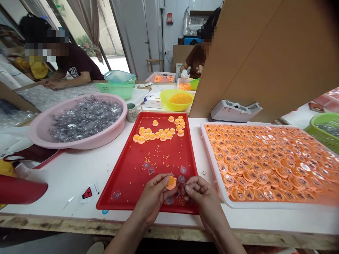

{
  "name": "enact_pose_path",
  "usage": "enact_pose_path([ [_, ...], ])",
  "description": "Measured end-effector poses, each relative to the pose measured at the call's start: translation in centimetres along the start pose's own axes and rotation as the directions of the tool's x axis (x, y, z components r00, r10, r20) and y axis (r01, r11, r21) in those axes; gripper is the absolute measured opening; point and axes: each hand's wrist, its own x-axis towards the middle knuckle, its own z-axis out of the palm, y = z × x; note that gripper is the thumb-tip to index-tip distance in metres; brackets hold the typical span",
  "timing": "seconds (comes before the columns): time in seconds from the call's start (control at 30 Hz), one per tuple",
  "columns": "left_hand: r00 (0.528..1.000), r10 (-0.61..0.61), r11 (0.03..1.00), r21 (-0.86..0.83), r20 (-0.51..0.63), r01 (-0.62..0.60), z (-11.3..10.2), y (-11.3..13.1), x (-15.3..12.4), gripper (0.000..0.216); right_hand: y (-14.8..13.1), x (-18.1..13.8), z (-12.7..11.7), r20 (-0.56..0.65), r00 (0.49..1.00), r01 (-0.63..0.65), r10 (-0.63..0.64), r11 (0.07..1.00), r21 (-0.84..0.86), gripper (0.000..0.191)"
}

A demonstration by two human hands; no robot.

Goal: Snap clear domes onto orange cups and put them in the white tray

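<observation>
Your left hand (156,190), at the lower centre of the frame, pinches an orange cup-shaped piece (171,182) between thumb and fingers, its round face turned up and yellow bits showing in it. Your right hand (200,190), just to the right of it, is curled with thumb and forefinger close together by some clear, dark-marked plastic; the view there is too blurred to tell whether you have it gripped or only touch it. Both your hands are over the near end of a red tray (124,188) in the middle of the frame. Near your fingers, several clear discs (183,170) lie on the tray, and loose yellow grains (165,156) are scattered across its middle. Toward its far end you have a cluster of orange pieces (163,137) with yellow fillings. At the right of the frame, a white tray (215,176) is filled with rows of orange pieces under clear covers (262,177). At the left, a pink basin (106,140) is heaped with clear plastic parts (87,120), a mug (134,113) just beside it. At the upper centre, a yellow bowl (166,102) holds more grains (180,98), and one co-worker (76,65) leans on a surface at the upper left
</observation>
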Motion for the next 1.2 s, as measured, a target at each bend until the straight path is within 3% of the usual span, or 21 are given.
enact_pose_path([
  [0.23,0.995,0.052,0.998,0.045,-0.084,-0.049,1.2,-0.9,-0.2,0.035,0.6,-0.1,0.6,-0.112,0.994,0.012,-0.007,0.999,0.044,0.022],
  [0.37,0.997,0.077,0.997,0.019,-0.031,-0.077,2.1,-1.5,-0.4,0.035,1.1,0.0,0.9,-0.168,0.985,0.032,-0.026,0.999,0.036,0.023],
  [0.53,0.988,0.151,0.965,0.213,0.025,-0.153,1.9,-2.7,-0.8,0.035,1.0,0.0,0.8,-0.26,0.964,0.019,-0.047,0.994,-0.11,0.028],
  [0.67,0.977,0.2,0.925,0.315,0.066,-0.211,1.3,-3.4,-0.5,0.036,1.2,-0.1,0.5,-0.281,0.952,0.059,-0.118,0.976,-0.21,0.025],
  [0.9,0.947,0.279,0.838,0.443,0.156,-0.32,1.0,-2.8,-0.4,0.03,1.1,-0.2,0.3,-0.268,0.951,0.09,-0.151,0.97,-0.227,0.021],
  [0.97,0.962,0.243,0.883,0.383,0.125,-0.273,1.2,-2.4,-0.4,0.029,0.8,-0.2,0.4,-0.259,0.955,0.089,-0.147,0.971,-0.223,0.021],
  [1.07,0.99,0.13,0.981,0.138,0.057,-0.137,1.6,-1.9,-0.3,0.026,0.7,0.1,0.3,-0.233,0.969,0.047,-0.081,0.988,-0.145,0.023],
  [1.2,0.995,0.072,0.997,-0.043,0.065,-0.07,1.7,-1.7,-0.1,0.025,0.8,0.4,-0.3,-0.157,0.987,0.033,-0.029,0.999,0.023,0.021],
])
